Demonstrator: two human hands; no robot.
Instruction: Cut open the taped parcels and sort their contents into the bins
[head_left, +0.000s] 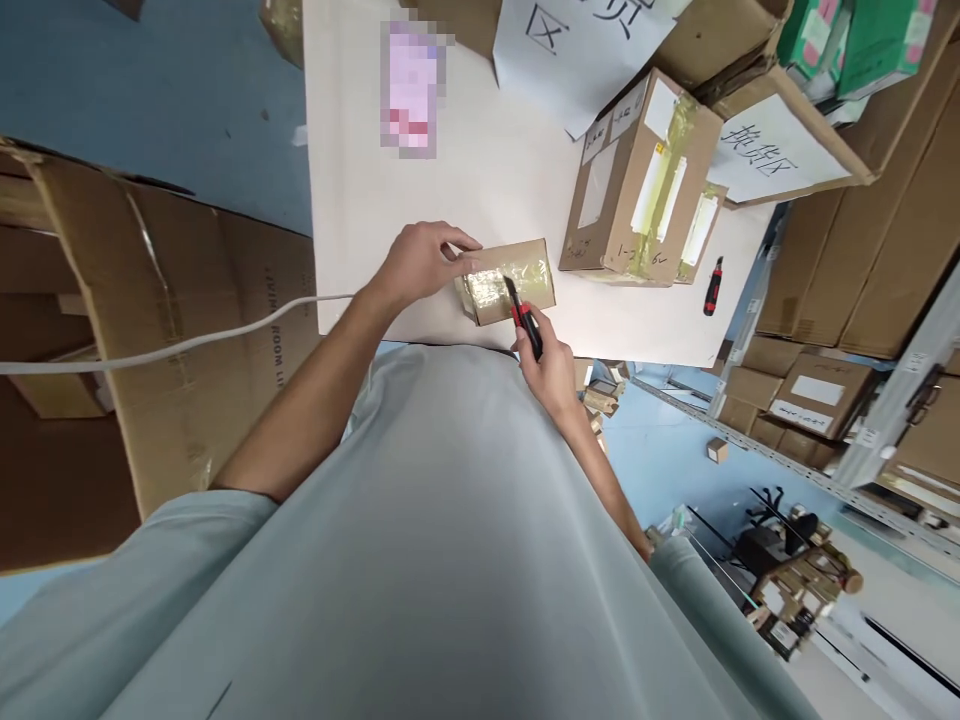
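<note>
My right fingers (543,321) hold a cutter (527,322); left fingers (459,239) rest parted on a box (534,262); pale bench (356,215), blue floor (660,450), shelving (892,400).

Left forearm (312,395): bare, slanting forward over the near edge of the desk (360,200). Left grip (431,262): beyond that edge, turned inward at the wrist, fingers loosely extended, thumb apart. Right forearm (604,475): bare, angled inward toward the desk's near edge. Right grip (547,360): at that edge, thumb and forefinger pinching; remaining fingers apparently curled, partly hidden.
</note>
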